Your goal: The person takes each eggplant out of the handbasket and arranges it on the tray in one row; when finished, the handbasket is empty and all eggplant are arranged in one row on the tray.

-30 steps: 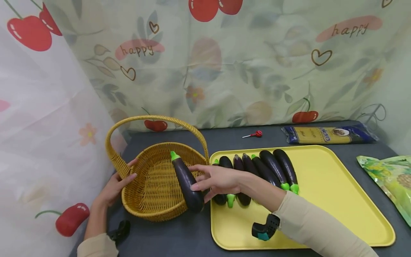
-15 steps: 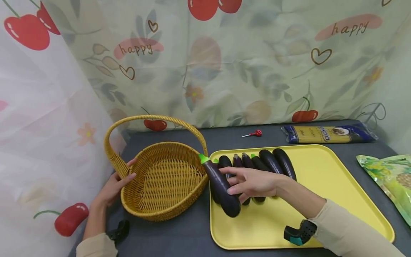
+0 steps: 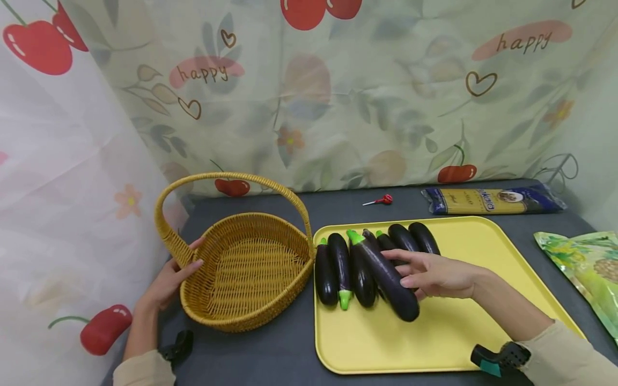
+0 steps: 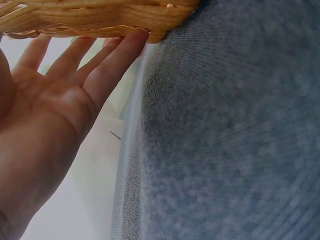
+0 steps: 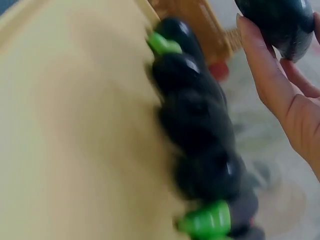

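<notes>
My right hand (image 3: pixel 436 274) grips a dark purple eggplant (image 3: pixel 386 276) between thumb and fingers, over the yellow tray (image 3: pixel 367 348). The eggplant slants, with its green cap at the upper left. Below it several more eggplants (image 3: pixel 326 273) lie side by side on the tray, some partly hidden by the held one and the hand. In the right wrist view, the held eggplant (image 5: pixel 277 25) shows at the top right, above the blurred row. My left hand (image 3: pixel 169 281) holds the wicker basket (image 3: pixel 246 316) at its left side by the handle's base; nothing lies inside the basket.
Behind the tray lie a red lollipop (image 3: pixel 384 199) and a blue-ended pasta packet (image 3: pixel 487 201). A green pouch (image 3: pixel 586 268) sits right of the tray. The basket's tall handle (image 3: pixel 236 176) arches above it. Patterned curtains (image 3: pixel 309 107) stand at the back and left.
My right hand has carried the eggplant rightward, from over the basket's right rim to over the row on the tray. My left hand and the basket have stayed in place.
</notes>
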The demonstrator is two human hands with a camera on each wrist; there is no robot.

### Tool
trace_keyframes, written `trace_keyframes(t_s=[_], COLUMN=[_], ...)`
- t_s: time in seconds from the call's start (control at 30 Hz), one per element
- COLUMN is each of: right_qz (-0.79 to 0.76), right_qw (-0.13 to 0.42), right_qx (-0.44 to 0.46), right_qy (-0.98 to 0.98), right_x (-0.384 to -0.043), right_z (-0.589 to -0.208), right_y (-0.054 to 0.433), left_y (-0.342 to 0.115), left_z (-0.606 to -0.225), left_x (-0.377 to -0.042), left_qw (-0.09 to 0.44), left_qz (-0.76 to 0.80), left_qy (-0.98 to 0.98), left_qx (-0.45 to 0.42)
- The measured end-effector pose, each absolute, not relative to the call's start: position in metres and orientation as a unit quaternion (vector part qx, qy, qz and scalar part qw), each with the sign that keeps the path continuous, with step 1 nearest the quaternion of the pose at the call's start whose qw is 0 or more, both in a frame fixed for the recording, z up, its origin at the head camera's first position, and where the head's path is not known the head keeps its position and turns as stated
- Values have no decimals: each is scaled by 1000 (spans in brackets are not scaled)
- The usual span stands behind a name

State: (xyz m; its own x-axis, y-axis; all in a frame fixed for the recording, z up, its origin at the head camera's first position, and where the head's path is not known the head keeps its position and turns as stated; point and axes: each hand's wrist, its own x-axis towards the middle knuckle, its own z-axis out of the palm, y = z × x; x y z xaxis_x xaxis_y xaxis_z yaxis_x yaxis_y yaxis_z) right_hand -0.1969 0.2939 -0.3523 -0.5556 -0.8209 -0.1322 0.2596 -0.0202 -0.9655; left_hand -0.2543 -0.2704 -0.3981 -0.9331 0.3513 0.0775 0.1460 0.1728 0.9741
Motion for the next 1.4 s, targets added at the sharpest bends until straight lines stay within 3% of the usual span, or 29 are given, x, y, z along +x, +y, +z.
trace_keyframes(t_s=[0.37, 0.63, 0.97, 1.4], right_qz=[-711, -737, -744, -650], right_qw=[337, 335, 351, 313], right_qx=[-236, -215, -156, -99], right_qy=[569, 546, 546, 686], right_x=[-210, -219, -225, -223], right_z=[-361, -379, -396, -389], right_y=[383, 423, 440, 431], left_y=[-270, -269, -270, -269], left_z=[-397, -397, -397, -397], left_x=[-253, -253, -253, -253], left_qw=[84, 79, 80, 84], left_qz=[620, 609, 613, 616], left_qy=[763, 773, 770, 767], left_qx=[164, 160, 159, 157])
